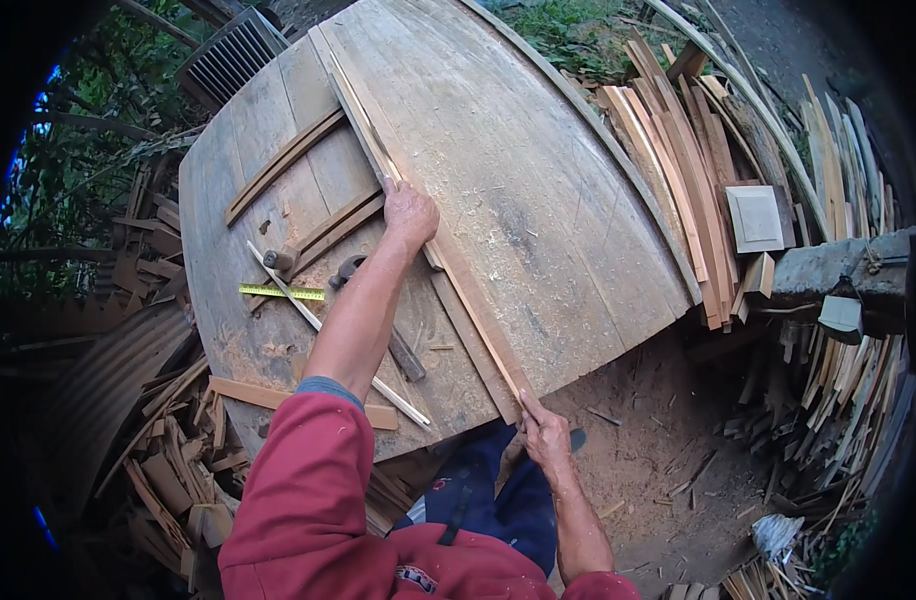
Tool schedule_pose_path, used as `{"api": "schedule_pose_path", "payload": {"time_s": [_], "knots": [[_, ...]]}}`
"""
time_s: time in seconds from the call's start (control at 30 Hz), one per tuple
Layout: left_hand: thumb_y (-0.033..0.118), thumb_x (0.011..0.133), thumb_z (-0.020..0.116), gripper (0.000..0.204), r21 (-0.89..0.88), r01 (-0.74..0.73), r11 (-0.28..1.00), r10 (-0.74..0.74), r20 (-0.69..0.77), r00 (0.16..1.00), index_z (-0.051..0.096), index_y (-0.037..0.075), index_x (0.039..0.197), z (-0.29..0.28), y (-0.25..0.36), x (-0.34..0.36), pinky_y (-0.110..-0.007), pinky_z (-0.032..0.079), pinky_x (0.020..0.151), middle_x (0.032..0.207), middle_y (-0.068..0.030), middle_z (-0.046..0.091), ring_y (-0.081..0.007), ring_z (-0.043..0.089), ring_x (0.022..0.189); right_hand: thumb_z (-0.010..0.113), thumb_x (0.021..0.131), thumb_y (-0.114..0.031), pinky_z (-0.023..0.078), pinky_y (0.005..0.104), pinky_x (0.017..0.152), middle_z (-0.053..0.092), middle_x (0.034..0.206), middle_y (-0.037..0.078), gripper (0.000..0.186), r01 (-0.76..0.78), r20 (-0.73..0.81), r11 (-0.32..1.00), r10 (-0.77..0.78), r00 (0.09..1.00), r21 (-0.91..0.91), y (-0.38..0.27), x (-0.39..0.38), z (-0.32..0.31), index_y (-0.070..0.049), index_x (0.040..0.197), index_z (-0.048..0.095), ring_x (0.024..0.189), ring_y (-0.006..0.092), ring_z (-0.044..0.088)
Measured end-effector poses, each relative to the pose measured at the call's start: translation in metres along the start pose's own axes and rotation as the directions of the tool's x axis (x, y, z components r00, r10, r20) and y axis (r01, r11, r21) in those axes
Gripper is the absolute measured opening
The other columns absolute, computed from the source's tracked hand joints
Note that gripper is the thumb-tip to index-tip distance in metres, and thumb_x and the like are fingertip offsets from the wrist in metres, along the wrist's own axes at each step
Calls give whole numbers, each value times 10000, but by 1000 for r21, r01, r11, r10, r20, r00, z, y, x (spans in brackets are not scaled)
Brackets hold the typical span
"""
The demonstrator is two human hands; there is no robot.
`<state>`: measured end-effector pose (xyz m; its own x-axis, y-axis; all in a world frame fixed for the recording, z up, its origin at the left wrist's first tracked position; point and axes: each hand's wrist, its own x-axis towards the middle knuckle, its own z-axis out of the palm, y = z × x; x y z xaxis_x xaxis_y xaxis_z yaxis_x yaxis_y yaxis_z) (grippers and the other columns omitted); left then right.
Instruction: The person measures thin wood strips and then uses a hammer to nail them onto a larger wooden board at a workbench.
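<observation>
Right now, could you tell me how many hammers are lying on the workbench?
2: one hammer lies just above the yellow tape measure; the other hammer lies right beside the left forearm, handle partly hidden. More may be hidden under it.

Weathered wood tones, one red sleeve, one yellow tape

The workbench (538, 190) is grey-brown with pale streaks; on it lies a yellow tape measure (281, 292) with black marks, beside pale tan strips (378, 150). Below the workbench: red sleeve (298, 490), dark blue trousers (498, 490).

Left hand (410, 215) reaches far forward, palm down; right hand (545, 438) near, fingers curled.
</observation>
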<state>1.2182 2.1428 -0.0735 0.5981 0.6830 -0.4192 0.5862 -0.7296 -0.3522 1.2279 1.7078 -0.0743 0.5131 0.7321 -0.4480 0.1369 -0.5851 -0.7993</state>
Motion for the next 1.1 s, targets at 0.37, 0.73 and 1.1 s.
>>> {"api": "schedule_pose_path", "payload": {"time_s": [0.37,0.73,1.1], "knots": [[227,913,563,286,-9,5,1000,-5,-9,1000,778,95,1049,-2,-1,2,-578,228,1123,1128,-129,730,-314,573,1202,611,926,-99,520,424,647,644,760,246,346,106,-82,990,-114,990,-97,-24,33,16,-161,1258,684,695,385,677],[231,915,560,299,-12,2,1000,-2,25,1000,771,89,1072,-5,1,2,-581,225,1133,1139,-133,726,-327,572,1205,571,920,-85,509,478,619,622,753,278,326,135,-98,985,-146,984,-110,-43,63,27,-108,1223,687,689,427,666],[233,915,563,308,-21,-3,1000,4,13,1000,765,77,1086,-2,-2,2,-592,209,1141,1151,-148,718,-334,568,1206,576,949,-132,517,463,643,633,789,286,299,71,-53,984,-80,995,-164,-69,98,42,-117,1227,686,726,431,678]]}}
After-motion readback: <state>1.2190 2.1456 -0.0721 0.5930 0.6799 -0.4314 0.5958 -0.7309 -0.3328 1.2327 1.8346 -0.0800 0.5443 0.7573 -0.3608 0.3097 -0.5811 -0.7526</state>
